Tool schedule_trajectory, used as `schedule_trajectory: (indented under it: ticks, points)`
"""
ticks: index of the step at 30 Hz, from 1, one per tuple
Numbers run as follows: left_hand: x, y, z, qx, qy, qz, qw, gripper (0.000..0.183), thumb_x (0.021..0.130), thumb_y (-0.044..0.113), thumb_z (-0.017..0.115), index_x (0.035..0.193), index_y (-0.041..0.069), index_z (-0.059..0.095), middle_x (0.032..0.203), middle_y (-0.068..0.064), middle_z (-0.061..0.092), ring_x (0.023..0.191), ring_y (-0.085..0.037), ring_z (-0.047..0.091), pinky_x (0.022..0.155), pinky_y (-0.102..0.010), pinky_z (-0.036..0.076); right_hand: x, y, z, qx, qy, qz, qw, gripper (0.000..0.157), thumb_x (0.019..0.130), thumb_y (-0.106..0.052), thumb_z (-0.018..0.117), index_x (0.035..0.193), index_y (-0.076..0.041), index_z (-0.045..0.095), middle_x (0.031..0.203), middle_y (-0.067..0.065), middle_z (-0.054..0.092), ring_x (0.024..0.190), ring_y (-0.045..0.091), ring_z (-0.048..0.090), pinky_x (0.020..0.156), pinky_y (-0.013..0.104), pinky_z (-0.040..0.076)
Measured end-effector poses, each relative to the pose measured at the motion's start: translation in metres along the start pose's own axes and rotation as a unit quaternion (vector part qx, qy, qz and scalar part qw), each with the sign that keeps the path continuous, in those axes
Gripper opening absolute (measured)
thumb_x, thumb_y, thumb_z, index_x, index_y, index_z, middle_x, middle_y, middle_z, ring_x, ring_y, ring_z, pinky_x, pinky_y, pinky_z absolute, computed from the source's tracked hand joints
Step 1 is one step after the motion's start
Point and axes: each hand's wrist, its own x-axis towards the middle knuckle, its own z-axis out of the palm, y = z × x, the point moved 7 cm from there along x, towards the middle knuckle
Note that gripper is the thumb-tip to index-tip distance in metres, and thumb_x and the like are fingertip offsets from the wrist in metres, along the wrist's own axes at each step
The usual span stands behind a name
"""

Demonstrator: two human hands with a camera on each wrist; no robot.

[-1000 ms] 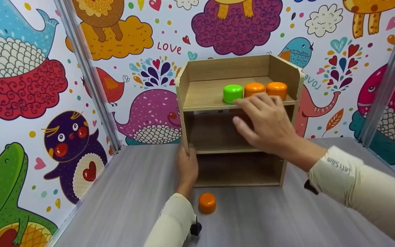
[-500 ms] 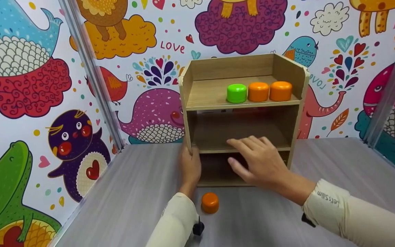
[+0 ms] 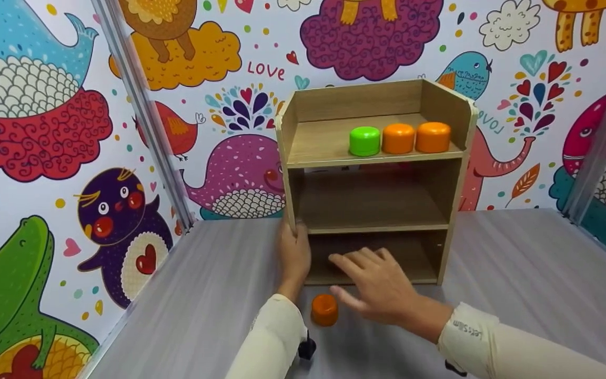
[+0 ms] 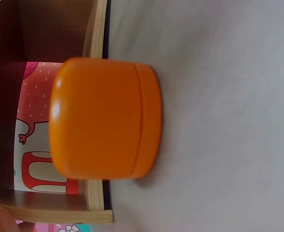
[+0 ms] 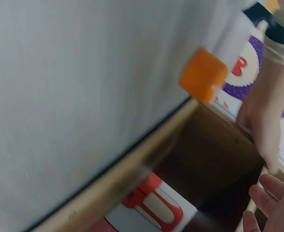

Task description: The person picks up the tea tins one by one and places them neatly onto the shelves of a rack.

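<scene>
A small wooden shelf (image 3: 371, 230) with three levels stands on the table. My left hand (image 3: 295, 255) holds its left side panel, fingers partly hidden behind the panel. On the top level sit a green round-topped container (image 3: 364, 141) and two orange ones, a middle orange container (image 3: 398, 139) and a right orange container (image 3: 433, 137). Another orange container (image 3: 324, 310) rests on the table before the shelf; it looms large in the left wrist view (image 4: 103, 118). Just right of it hovers my right hand (image 3: 379, 287), fingers loosely extended, thumb apart, holding nothing.
The grey table (image 3: 219, 295) spreads around the shelf. Behind it rises a wall (image 3: 229, 184) printed with cartoon animals, and metal posts stand at the left post (image 3: 145, 116) and right post (image 3: 603, 121) corners.
My right hand has come down from the top-level containers, past the middle level, toward the orange container on the table. My left hand has stayed on the shelf's side.
</scene>
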Motion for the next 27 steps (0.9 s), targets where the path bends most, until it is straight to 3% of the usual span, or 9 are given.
schedule_trajectory:
  ticks: [4, 8, 12, 13, 16, 19, 24, 27]
  points:
    - [0.001, 0.0, -0.001, 0.0, 0.0, 0.003, 1.0, 0.052, 0.103, 0.017, 0.049, 0.154, 0.012, 0.045, 0.097, -0.01, 0.06, 0.096, -0.021, 0.055, 0.089, -0.039, 0.046, -0.006, -0.009, 0.025, 0.003, -0.056, 0.001, 0.998, 0.056, 0.099, -0.059, 0.053, 0.145, -0.028, 0.056, 0.124, -0.003, 0.067, 0.107, 0.019, 0.061, 0.087, 0.049, 0.048]
    - [0.002, -0.001, 0.0, -0.005, -0.006, -0.002, 1.0, 0.046, 0.104, 0.017, 0.048, 0.149, 0.009, 0.05, 0.093, -0.009, 0.057, 0.082, -0.018, 0.051, 0.076, -0.035, 0.045, -0.009, -0.015, 0.044, 0.0, -0.08, -0.005, 0.997, 0.056, 0.099, -0.06, 0.051, 0.147, -0.03, 0.054, 0.125, -0.002, 0.067, 0.107, 0.021, 0.062, 0.086, 0.051, 0.048]
    - [0.002, -0.001, 0.001, -0.012, -0.011, -0.011, 0.9998, 0.027, 0.104, 0.017, 0.048, 0.123, 0.001, 0.059, 0.081, -0.003, 0.041, 0.071, -0.017, 0.039, 0.066, -0.031, 0.035, -0.013, -0.019, 0.059, -0.004, -0.098, -0.014, 0.995, 0.056, 0.099, -0.06, 0.051, 0.146, -0.031, 0.053, 0.124, 0.0, 0.067, 0.108, 0.023, 0.061, 0.086, 0.053, 0.047]
    - [0.002, -0.001, 0.001, -0.014, -0.012, -0.014, 0.9997, 0.027, 0.104, 0.017, 0.048, 0.123, 0.001, 0.059, 0.081, -0.001, 0.04, 0.071, -0.016, 0.038, 0.066, -0.031, 0.035, -0.015, -0.019, 0.062, -0.006, -0.105, -0.015, 0.994, 0.057, 0.099, -0.06, 0.05, 0.147, -0.03, 0.053, 0.123, -0.001, 0.067, 0.108, 0.023, 0.06, 0.087, 0.054, 0.047]
    - [0.0, 0.0, 0.002, -0.016, -0.014, -0.022, 0.9995, 0.021, 0.104, 0.017, 0.049, 0.11, 0.0, 0.058, 0.08, 0.0, 0.039, 0.07, -0.016, 0.038, 0.065, -0.031, 0.034, -0.017, -0.02, 0.068, -0.003, -0.119, -0.008, 0.993, 0.058, 0.098, -0.062, 0.05, 0.146, -0.03, 0.054, 0.123, 0.0, 0.067, 0.109, 0.025, 0.06, 0.088, 0.057, 0.047]
    - [0.0, 0.0, 0.002, -0.014, -0.013, -0.025, 0.9995, 0.023, 0.104, 0.018, 0.049, 0.118, 0.003, 0.059, 0.079, 0.0, 0.039, 0.07, -0.016, 0.039, 0.064, -0.031, 0.034, -0.019, -0.018, 0.071, 0.0, -0.126, 0.001, 0.992, 0.059, 0.097, -0.063, 0.051, 0.146, -0.03, 0.055, 0.125, 0.001, 0.067, 0.111, 0.026, 0.06, 0.09, 0.06, 0.047]
    - [0.003, 0.001, 0.001, 0.002, 0.001, -0.009, 1.0, 0.016, 0.104, 0.018, 0.051, 0.105, 0.005, 0.06, 0.077, 0.0, 0.039, 0.069, -0.017, 0.039, 0.065, -0.032, 0.035, -0.02, -0.016, 0.077, 0.0, -0.145, -0.004, 0.989, 0.06, 0.097, -0.065, 0.049, 0.147, -0.03, 0.054, 0.126, 0.001, 0.066, 0.112, 0.027, 0.059, 0.091, 0.063, 0.046]
    - [0.003, -0.001, 0.0, 0.012, 0.007, -0.009, 0.9999, 0.018, 0.103, 0.019, 0.051, 0.108, 0.005, 0.061, 0.078, 0.0, 0.041, 0.072, -0.019, 0.043, 0.068, -0.033, 0.038, -0.022, -0.018, 0.083, 0.0, -0.162, -0.018, 0.987, 0.059, 0.098, -0.065, 0.047, 0.146, -0.032, 0.053, 0.126, 0.0, 0.066, 0.113, 0.026, 0.059, 0.093, 0.065, 0.046]
